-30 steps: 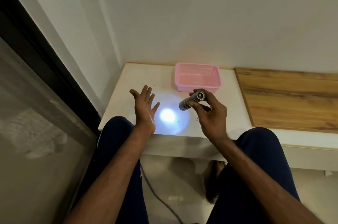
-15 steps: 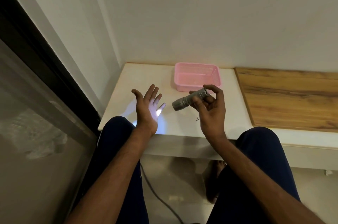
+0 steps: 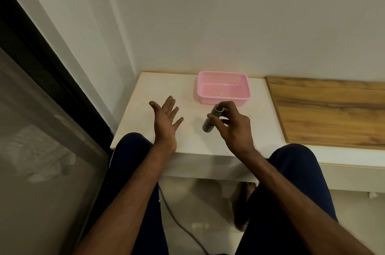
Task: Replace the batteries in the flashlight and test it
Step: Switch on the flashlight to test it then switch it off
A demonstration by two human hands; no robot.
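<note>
One pink basket (image 3: 223,88); flashlight (image 3: 210,122) in right hand (image 3: 235,129)

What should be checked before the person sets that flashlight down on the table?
1. Grip: ok. The right hand pinches the flashlight in its fingers.
2. Cap screwed tight: cannot tell.
3. Beam showing: not ok. There is no glow on the table or the left hand.
4. Left hand free: ok. It is open, palm up, and holds nothing.
5. Landing spot: ok. There is bare table below the flashlight.
6. Basket out of the way: ok. It sits farther back.
</note>
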